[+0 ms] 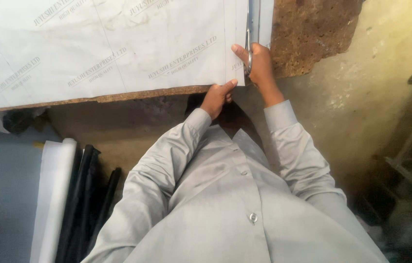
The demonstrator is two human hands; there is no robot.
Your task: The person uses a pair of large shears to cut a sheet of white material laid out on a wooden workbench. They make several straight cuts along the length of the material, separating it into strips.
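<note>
Both arms outstretched, left hand (217, 97) pinching with thumb raised, right hand (259, 65) with fingers (239, 49) curled closed.

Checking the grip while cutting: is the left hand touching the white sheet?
Touching: the head view shows the left hand pinching the white sheet at its near edge.

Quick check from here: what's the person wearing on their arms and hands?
Both arms are in long, loose, light grey shirt sleeves with plain cuffs ending at the wrists: left sleeve, right sleeve. The shirt front matches, with small round buttons. The left hand and right hand are bare: no gloves, and no rings or watch that I can see.
</note>
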